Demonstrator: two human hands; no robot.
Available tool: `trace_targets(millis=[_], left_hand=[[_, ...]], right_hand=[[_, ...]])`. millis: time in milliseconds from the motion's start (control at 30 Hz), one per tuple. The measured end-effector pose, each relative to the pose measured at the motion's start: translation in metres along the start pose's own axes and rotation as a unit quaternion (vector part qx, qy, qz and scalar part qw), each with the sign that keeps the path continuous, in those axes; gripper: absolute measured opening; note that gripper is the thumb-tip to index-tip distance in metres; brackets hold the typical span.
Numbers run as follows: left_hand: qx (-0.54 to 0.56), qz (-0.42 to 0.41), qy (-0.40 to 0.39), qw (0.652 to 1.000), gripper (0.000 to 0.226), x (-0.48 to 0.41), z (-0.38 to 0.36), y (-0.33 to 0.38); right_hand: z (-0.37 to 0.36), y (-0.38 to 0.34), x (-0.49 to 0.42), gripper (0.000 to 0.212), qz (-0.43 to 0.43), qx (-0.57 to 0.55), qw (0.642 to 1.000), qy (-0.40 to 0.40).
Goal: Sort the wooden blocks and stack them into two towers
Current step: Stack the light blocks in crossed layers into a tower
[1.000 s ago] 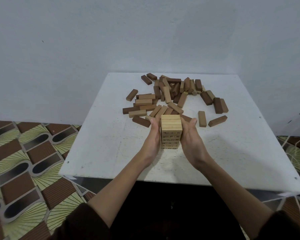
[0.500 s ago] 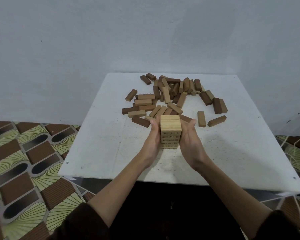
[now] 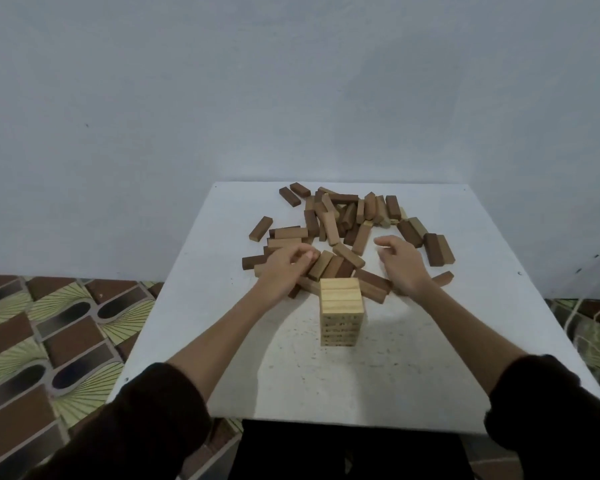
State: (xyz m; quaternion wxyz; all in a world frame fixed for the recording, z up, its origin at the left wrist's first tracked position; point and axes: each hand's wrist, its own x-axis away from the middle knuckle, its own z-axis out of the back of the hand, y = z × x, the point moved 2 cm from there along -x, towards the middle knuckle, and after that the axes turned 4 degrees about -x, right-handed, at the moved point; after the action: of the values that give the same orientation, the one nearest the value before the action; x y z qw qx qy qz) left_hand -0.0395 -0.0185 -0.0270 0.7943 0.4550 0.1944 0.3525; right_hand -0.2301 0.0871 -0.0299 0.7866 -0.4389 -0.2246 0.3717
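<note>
Head view: left hand (image 3: 284, 268) curls onto the loose blocks (image 3: 347, 216), grip unclear; right hand (image 3: 400, 265) hovers relaxed, empty. 1 pale tower (image 3: 342, 306) stands between the hands, nearer the person, likely kept clear of the pile.

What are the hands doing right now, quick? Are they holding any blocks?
Left hand: fingers curled on the loose blocks; whether it grips one cannot be told.
Right hand: open, holding nothing.
</note>
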Motion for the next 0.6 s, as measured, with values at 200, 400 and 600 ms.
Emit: trace_targets(millis=[200,400,600], left_hand=[[-0.205,-0.131,-0.057,0.968,0.022,-0.066,-0.017,0.015],[-0.346,-0.218,-0.081,0.909,0.025,-0.124,-0.04,0.037],[-0.437,-0.241,-0.105,0.86,0.024,-0.156,-0.054,0.051]], right_hand=[[0.006,0.007,-0.062,0.036,0.024,0.102,0.992,0.068],[0.019,0.024,-0.106,0.054,-0.003,0.177,0.983,0.05],[0.025,0.035,-0.138,0.06,0.0,0.157,0.987,-0.035]])
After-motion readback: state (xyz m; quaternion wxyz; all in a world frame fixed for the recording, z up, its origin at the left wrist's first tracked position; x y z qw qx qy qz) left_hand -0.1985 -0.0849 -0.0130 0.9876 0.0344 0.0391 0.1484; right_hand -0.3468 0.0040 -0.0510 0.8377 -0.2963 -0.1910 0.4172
